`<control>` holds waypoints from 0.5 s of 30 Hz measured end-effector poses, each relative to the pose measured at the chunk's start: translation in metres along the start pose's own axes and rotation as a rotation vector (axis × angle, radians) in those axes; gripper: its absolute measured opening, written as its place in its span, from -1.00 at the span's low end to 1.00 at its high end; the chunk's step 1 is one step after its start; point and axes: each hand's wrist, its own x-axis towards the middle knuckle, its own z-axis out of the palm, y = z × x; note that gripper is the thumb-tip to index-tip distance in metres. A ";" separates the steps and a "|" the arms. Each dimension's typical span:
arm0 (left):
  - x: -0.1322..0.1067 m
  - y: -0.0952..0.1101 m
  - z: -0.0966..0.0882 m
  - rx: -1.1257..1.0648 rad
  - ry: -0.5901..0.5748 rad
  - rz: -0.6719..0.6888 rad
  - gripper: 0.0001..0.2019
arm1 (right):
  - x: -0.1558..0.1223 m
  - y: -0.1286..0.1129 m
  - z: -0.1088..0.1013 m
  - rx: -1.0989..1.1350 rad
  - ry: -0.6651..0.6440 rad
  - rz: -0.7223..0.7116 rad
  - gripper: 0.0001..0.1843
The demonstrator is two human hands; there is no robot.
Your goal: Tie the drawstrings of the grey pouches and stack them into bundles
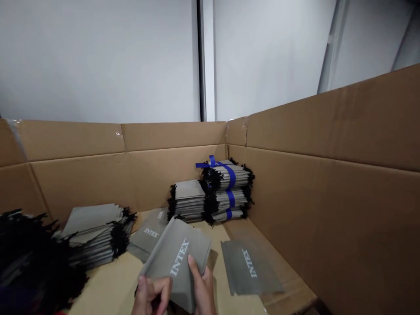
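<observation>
So, hands: the left hand (151, 296) curls around the lower edge of a gray INTEX pouch (175, 262), probably gripping it, though the frame cuts that hand off; the right hand (202, 289) clenches its side, thumb on top, bowing the pouch.
Pouch: held low over the box (328, 131), at its near edge.
Stacks: a blue-taped bundle (226, 188) sits in the far right corner, propped by both walls, the tape binding it; a loose stack (95, 232) lies near the left wall.
Floor: a single pouch (251, 267) lies flat just right of the hands, logo up.
</observation>
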 end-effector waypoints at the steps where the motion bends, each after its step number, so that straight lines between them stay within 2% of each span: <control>1: 0.004 -0.002 0.002 -0.017 -0.017 0.057 -0.07 | 0.001 0.000 0.000 0.010 0.004 -0.007 -0.20; 3: 0.011 -0.004 0.006 -0.048 -0.030 0.075 -0.09 | 0.002 -0.001 0.000 -0.001 0.021 -0.024 -0.20; 6: 0.021 -0.002 0.011 -0.117 0.004 -0.092 -0.11 | 0.005 -0.003 0.000 -0.090 0.027 -0.021 -0.18; 7: 0.024 0.000 0.012 -0.148 0.023 -0.088 -0.11 | 0.006 -0.004 0.000 -0.104 0.021 -0.023 -0.17; 10: 0.030 0.001 0.014 -0.180 -0.005 0.051 -0.12 | 0.008 -0.004 0.001 -0.107 -0.020 -0.034 -0.11; 11: 0.031 -0.003 0.014 -0.182 -0.012 0.046 -0.11 | 0.010 -0.004 0.000 -0.126 -0.019 -0.043 -0.12; 14: 0.033 -0.021 0.009 -0.215 -0.047 -0.165 -0.10 | 0.017 0.000 -0.003 -0.238 0.025 -0.099 -0.23; 15: 0.034 -0.025 0.005 -0.206 -0.023 -0.179 -0.10 | 0.020 0.001 -0.004 -0.253 0.032 -0.127 -0.25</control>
